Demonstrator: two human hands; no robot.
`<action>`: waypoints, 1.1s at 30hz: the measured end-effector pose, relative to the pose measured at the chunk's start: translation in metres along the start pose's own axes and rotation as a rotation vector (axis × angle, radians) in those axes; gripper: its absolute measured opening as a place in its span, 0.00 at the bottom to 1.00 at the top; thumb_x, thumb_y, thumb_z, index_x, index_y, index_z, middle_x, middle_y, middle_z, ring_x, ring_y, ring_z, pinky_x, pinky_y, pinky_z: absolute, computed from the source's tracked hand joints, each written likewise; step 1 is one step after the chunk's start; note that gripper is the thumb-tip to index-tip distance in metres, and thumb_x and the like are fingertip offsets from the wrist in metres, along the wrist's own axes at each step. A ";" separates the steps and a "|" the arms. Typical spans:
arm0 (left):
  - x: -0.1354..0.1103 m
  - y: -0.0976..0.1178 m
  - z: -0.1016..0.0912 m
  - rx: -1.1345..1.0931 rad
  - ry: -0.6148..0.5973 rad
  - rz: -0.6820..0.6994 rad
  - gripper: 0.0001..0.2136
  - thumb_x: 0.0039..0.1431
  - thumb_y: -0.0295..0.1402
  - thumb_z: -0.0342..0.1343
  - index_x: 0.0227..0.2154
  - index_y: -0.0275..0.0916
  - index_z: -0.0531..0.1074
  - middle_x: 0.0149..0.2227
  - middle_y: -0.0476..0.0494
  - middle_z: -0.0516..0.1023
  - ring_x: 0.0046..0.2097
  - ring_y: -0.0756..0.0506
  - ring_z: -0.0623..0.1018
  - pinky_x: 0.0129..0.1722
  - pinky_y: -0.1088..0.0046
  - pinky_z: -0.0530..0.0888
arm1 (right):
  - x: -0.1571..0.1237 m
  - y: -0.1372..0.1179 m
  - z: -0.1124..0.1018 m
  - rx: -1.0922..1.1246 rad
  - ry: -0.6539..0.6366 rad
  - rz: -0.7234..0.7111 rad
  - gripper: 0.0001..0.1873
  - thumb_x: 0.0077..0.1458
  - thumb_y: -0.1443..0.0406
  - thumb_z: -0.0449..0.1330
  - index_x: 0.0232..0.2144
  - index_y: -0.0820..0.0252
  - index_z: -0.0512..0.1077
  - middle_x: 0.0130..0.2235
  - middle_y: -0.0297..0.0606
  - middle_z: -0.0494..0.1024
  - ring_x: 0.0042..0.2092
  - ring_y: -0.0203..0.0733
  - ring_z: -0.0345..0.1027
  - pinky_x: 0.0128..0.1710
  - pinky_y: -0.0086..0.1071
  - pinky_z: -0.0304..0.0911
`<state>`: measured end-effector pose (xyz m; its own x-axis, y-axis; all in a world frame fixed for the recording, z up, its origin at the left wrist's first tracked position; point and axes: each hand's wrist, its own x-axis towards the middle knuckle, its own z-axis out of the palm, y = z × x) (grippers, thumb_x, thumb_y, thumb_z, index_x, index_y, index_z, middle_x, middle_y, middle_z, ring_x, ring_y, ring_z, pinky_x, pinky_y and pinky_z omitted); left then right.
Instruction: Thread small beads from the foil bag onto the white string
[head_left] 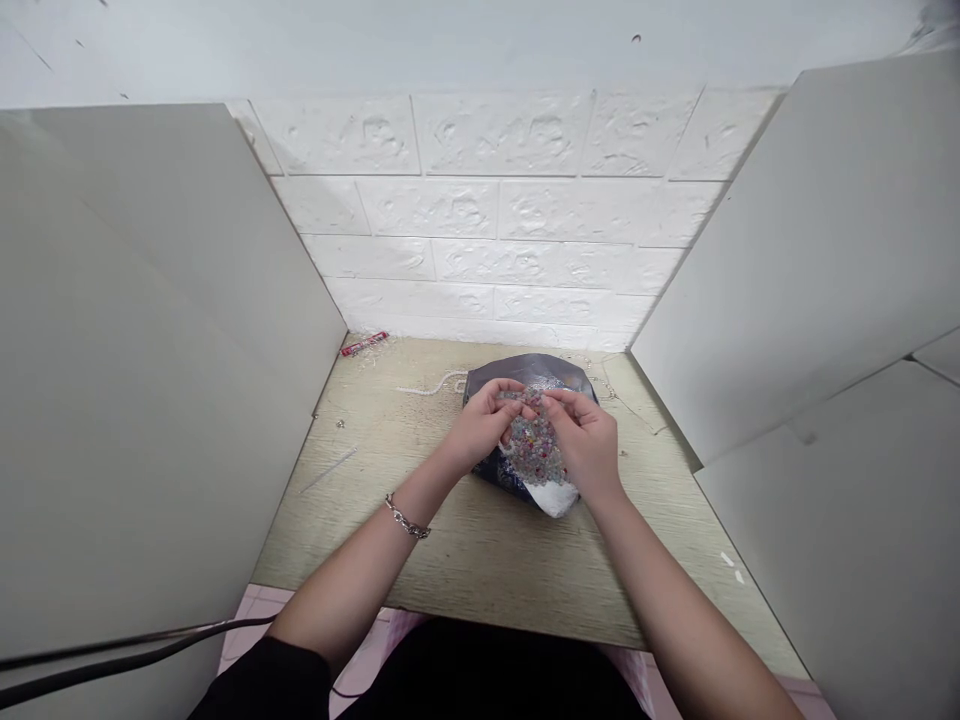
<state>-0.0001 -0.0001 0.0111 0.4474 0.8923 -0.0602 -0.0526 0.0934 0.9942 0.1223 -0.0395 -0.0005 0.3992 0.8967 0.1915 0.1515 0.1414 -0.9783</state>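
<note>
A dark, shiny bag (529, 365) lies on the table with its mouth spread, and many small clear and pinkish beads (536, 455) show in it. White material (553, 498) sticks out at the near side of the beads. My left hand (491, 420) is over the left side of the beads, thumb and fingers pinched together. My right hand (589, 435) pinches at the upper right of the beads, close to the left fingertips. Whatever lies between the fingertips is too small to make out. A chain bracelet (407, 518) circles my left wrist.
A white beaded strand (435, 385) trails left of the bag. A red tube-like packet (365, 344) lies in the back left corner. A thin pale stick (328, 470) rests on the left, and thin wire (637, 412) on the right. Grey panels (150, 330) flank the table (450, 570).
</note>
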 end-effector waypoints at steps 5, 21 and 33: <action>0.002 -0.005 0.000 0.084 0.009 0.036 0.21 0.50 0.31 0.50 0.46 0.36 0.50 0.29 0.47 0.73 0.15 0.58 0.61 0.15 0.81 0.61 | 0.003 -0.001 -0.002 0.010 -0.030 0.046 0.15 0.42 0.57 0.57 0.31 0.63 0.71 0.16 0.28 0.58 0.18 0.28 0.47 0.16 0.24 0.46; -0.009 -0.004 0.000 0.863 0.287 0.552 0.07 0.51 0.33 0.49 0.29 0.36 0.69 0.22 0.50 0.69 0.25 0.54 0.67 0.26 0.80 0.63 | 0.006 0.009 -0.001 0.069 -0.126 0.075 0.15 0.42 0.56 0.57 0.31 0.60 0.70 0.16 0.27 0.56 0.18 0.27 0.46 0.16 0.25 0.44; -0.008 -0.012 -0.002 1.205 0.344 0.729 0.08 0.55 0.33 0.45 0.30 0.38 0.68 0.26 0.48 0.71 0.29 0.53 0.69 0.28 0.79 0.63 | 0.002 0.006 0.000 -0.017 -0.130 -0.003 0.14 0.43 0.57 0.55 0.30 0.61 0.70 0.17 0.28 0.59 0.20 0.29 0.49 0.18 0.25 0.47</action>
<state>-0.0048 -0.0081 -0.0007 0.4083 0.6545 0.6364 0.6755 -0.6855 0.2716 0.1238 -0.0373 -0.0056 0.2779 0.9432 0.1818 0.1685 0.1384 -0.9759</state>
